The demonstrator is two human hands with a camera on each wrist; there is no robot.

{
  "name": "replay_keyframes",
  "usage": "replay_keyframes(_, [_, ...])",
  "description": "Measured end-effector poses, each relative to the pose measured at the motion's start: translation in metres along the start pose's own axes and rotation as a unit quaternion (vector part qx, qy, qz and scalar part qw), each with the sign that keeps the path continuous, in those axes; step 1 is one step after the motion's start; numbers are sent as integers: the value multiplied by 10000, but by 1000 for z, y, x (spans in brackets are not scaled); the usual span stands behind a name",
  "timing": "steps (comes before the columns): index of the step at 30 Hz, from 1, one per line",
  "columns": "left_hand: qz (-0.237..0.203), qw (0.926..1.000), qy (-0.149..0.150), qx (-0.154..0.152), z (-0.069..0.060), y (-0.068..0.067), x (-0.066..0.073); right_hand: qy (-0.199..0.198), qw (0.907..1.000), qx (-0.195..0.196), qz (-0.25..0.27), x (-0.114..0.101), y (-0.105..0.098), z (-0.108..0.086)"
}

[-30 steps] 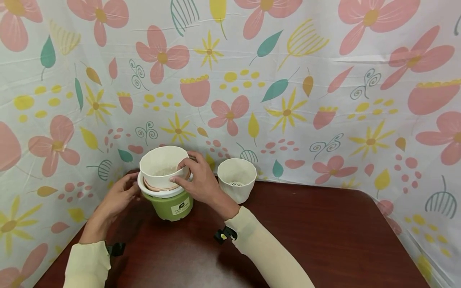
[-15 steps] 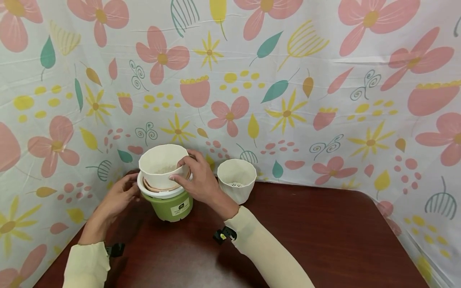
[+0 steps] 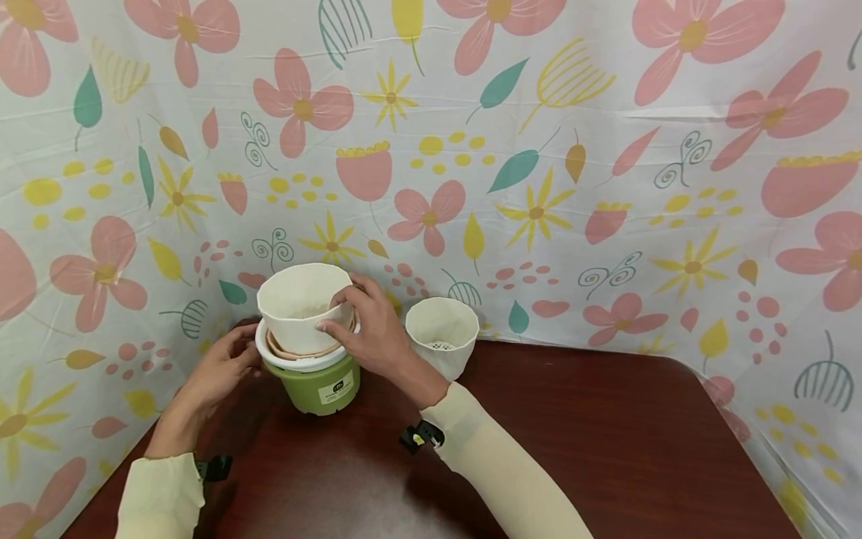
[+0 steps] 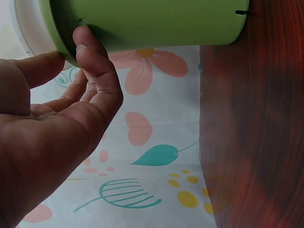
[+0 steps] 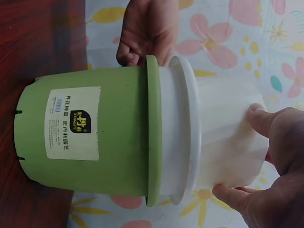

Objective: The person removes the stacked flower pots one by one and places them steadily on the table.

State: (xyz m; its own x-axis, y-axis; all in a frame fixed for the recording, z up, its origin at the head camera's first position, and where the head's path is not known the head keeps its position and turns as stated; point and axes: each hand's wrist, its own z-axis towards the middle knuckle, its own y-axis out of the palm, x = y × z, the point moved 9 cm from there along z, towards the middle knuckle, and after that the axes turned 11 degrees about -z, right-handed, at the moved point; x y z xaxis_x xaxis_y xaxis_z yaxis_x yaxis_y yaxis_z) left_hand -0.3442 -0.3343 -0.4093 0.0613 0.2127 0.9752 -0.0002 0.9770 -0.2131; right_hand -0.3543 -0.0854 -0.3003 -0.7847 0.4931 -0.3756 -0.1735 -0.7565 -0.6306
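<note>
In the head view a green flowerpot (image 3: 303, 389) with a label stands upright on the table. A white round-rimmed pot (image 3: 264, 347) is nested in it, with a peach-coloured rim (image 3: 291, 354) inside that. Uppermost is a white faceted flowerpot (image 3: 286, 307), partly inside the stack; my right hand (image 3: 373, 329) pinches its wall, thumb outside and fingers over the rim. The right wrist view shows its faceted side (image 5: 228, 133) standing out above the white rim. My left hand (image 4: 66, 114) holds the green pot's rim between thumb and curled fingers at the left.
A second white faceted pot (image 3: 441, 322) with drainage holes in its base stands just right of the stack, behind my right forearm. The dark red-brown table (image 3: 606, 442) meets a floral cloth (image 3: 539, 284) at the back and left.
The white faceted pot has risen slightly out of the stack, with my right hand pinching it. My left hand stays at the green pot's rim.
</note>
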Motion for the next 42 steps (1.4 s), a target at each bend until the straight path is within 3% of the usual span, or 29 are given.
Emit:
replay_keyframes(25, [-59, 10000, -56, -28, 1, 0, -3, -270, 9992, 279, 45, -15, -32, 16])
replay_keyframes(42, [-22, 9999, -115, 39, 0, -1, -2, -239, 9988, 394, 184, -13, -55, 10])
